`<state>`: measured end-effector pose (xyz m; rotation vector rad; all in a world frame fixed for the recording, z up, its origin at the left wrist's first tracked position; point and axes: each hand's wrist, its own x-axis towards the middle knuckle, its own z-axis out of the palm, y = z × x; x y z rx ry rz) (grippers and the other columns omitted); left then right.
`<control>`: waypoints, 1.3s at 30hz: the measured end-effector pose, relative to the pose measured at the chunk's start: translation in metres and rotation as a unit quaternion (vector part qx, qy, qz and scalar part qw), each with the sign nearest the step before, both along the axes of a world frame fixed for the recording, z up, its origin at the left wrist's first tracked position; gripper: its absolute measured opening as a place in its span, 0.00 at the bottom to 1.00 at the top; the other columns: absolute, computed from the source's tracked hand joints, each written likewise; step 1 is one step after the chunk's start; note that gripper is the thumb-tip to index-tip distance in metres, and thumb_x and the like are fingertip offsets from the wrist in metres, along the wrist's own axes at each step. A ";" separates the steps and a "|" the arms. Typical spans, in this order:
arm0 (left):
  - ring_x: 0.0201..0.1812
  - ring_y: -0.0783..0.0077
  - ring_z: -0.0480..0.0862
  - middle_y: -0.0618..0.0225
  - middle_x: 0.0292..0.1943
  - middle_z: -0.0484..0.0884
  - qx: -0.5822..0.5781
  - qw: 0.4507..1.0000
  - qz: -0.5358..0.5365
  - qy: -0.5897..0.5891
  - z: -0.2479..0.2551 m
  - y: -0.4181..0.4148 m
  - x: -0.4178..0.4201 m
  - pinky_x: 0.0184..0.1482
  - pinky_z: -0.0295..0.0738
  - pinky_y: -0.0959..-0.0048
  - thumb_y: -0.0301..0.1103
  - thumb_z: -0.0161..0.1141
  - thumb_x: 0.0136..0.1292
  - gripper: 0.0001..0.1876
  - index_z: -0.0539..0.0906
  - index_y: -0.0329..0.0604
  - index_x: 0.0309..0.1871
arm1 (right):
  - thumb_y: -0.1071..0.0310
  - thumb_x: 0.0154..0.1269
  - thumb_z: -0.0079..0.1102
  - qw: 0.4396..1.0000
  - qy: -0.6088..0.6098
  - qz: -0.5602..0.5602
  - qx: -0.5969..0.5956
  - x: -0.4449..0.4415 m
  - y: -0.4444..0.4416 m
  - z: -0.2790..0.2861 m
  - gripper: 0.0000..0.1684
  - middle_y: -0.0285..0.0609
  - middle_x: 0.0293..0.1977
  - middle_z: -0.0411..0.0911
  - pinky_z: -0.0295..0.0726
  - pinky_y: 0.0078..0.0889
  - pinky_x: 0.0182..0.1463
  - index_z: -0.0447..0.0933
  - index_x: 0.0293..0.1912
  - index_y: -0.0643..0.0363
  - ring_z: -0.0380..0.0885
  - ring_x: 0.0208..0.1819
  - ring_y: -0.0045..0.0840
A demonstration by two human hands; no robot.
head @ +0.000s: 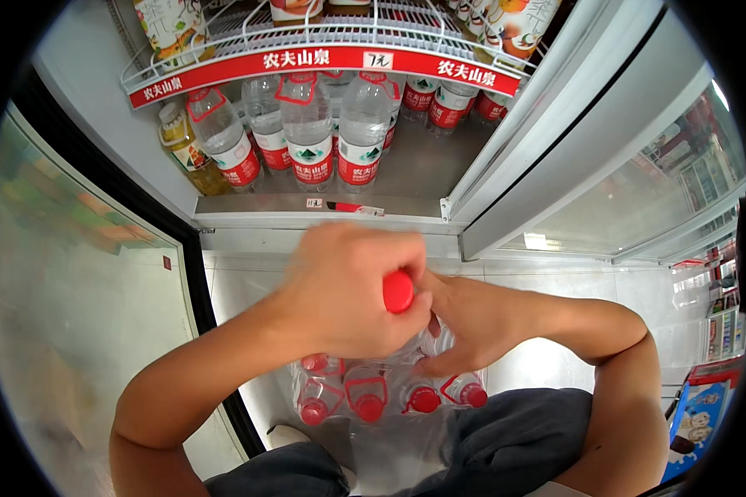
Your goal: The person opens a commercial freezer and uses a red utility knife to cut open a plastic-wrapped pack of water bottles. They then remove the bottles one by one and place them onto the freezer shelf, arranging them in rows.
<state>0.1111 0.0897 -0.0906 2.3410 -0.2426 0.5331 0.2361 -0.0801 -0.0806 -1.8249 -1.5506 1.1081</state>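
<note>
My left hand (354, 292) is closed in a fist around the neck of a clear plastic water bottle, whose round red cap (399, 292) pokes out between thumb and forefinger. Right beside it, my right hand (488, 320) curves around the clear bottle (438, 340) just below; its fingers are partly hidden by the left hand. Beneath both hands stands a group of large water bottles with red caps (368, 407) and red carry loops, with clear plastic film (398, 444) around and in front of them. The left hand looks blurred.
Ahead is an open drinks cooler with labelled water bottles (311, 149) and a bottle of yellow liquid (189, 146) on its bottom shelf, under a white wire shelf (323, 34). The cooler's glass door (99, 279) stands at left. A blue printed box (699, 422) is at far right.
</note>
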 end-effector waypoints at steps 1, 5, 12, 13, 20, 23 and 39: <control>0.23 0.55 0.81 0.64 0.22 0.79 -0.055 0.997 0.036 -0.035 0.020 -0.006 0.003 0.27 0.74 0.64 0.31 0.71 0.46 0.12 0.78 0.44 0.30 | 0.61 0.52 0.74 1.000 -0.013 0.009 -0.002 -0.004 -0.002 0.007 0.52 0.59 0.51 0.80 0.81 0.42 0.51 0.57 0.71 0.63 0.83 0.45 0.51; 0.28 0.75 0.78 0.69 0.26 0.80 0.019 0.987 0.037 -0.156 0.096 -0.003 0.005 0.31 0.72 0.72 0.30 0.73 0.50 0.12 0.81 0.40 0.34 | 0.59 0.42 0.81 0.972 -0.053 -0.050 0.222 0.002 -0.001 0.038 0.52 0.52 0.46 0.84 0.83 0.35 0.51 0.68 0.65 0.66 0.86 0.47 0.37; 0.30 0.70 0.80 0.64 0.29 0.82 0.012 0.982 0.109 -0.151 0.120 -0.009 0.009 0.34 0.74 0.70 0.38 0.68 0.60 0.13 0.82 0.37 0.38 | 0.68 0.45 0.80 0.864 0.013 -0.162 0.477 0.025 0.003 0.049 0.42 0.47 0.52 0.83 0.82 0.34 0.57 0.73 0.60 0.71 0.83 0.52 0.27; 0.30 0.70 0.80 0.63 0.29 0.82 0.007 0.983 0.131 -0.129 0.115 -0.006 0.010 0.34 0.75 0.70 0.40 0.68 0.61 0.14 0.82 0.37 0.38 | 0.68 0.47 0.80 0.871 -0.025 -0.217 0.440 0.028 0.000 0.046 0.43 0.47 0.52 0.83 0.82 0.35 0.57 0.72 0.61 0.70 0.83 0.52 0.29; 0.44 0.51 0.87 0.53 0.39 0.87 0.158 0.885 0.115 0.422 0.029 0.009 0.014 0.49 0.80 0.57 0.52 0.63 0.67 0.25 0.83 0.35 0.50 | 0.56 0.51 0.82 0.832 -0.228 -0.384 0.330 0.093 0.043 -0.050 0.49 0.55 0.53 0.82 0.82 0.40 0.58 0.66 0.65 0.65 0.83 0.55 0.43; 0.54 0.48 0.84 0.49 0.50 0.84 0.190 0.822 0.059 0.533 -0.016 0.004 0.010 0.58 0.78 0.55 0.56 0.64 0.64 0.31 0.81 0.33 0.55 | 0.53 0.51 0.81 0.811 -0.217 -0.465 0.281 0.121 0.058 -0.097 0.49 0.56 0.55 0.81 0.80 0.43 0.60 0.66 0.65 0.64 0.82 0.57 0.46; 0.64 0.48 0.77 0.49 0.60 0.77 0.149 0.806 -0.010 0.572 -0.100 0.034 0.007 0.61 0.78 0.56 0.41 0.67 0.54 0.37 0.72 0.35 0.68 | 0.37 0.51 0.77 0.710 -0.226 -0.619 0.246 0.244 0.183 -0.145 0.57 0.66 0.59 0.75 0.74 0.47 0.67 0.64 0.62 0.74 0.77 0.62 0.56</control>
